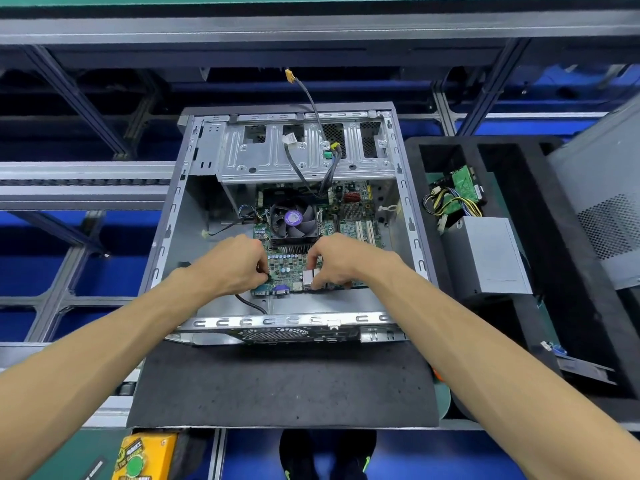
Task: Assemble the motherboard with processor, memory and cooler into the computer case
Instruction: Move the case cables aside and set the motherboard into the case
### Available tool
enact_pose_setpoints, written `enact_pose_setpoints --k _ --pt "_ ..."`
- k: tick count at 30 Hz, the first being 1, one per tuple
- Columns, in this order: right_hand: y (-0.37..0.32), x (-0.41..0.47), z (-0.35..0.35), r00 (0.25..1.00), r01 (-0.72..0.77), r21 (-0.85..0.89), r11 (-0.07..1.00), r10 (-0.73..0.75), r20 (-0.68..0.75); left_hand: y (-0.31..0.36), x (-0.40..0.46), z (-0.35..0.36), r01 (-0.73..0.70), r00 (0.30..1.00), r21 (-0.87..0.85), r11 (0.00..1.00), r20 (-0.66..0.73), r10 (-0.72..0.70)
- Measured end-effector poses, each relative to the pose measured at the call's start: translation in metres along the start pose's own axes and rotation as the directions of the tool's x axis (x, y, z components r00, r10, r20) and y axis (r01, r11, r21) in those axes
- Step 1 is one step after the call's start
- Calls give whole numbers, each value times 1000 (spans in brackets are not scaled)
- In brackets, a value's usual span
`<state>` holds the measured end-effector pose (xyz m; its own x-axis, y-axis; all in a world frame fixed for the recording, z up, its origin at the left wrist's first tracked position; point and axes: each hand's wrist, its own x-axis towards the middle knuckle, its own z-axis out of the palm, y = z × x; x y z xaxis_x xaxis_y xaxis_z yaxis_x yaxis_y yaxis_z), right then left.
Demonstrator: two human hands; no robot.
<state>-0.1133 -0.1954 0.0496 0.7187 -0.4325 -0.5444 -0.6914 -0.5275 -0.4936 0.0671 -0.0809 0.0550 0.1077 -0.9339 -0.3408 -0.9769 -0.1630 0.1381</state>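
Both hands gripped the green motherboard (298,268) by its near edge, left hand (235,265) and right hand (332,261) fingers curled, likely aligning ports inside the open grey steel case (284,322).

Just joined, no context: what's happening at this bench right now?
A person is fitting the motherboard into the open computer case, which lies on a dark foam mat. Both hands hold the board's near edge by the rear ports: the left hand pinches its left corner, the right hand grips the silver port block. The cooler fan is already on the board. A power supply sits in a foam tray to the right.
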Motion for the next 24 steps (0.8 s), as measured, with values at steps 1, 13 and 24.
enact_pose_setpoints --k 1,13,24 --pt "0 1 0 1000 -5 12 1000 5 3 0 0 0 0 1000 -6 1000 -6 -1" --pt "3 5 0 999 -35 66 997 34 16 1 0 2 -1 1000 -27 1000 -28 0" --pt "3 5 0 999 -46 97 994 45 18 1 1 2 10 1000 -13 1000 -25 -10"
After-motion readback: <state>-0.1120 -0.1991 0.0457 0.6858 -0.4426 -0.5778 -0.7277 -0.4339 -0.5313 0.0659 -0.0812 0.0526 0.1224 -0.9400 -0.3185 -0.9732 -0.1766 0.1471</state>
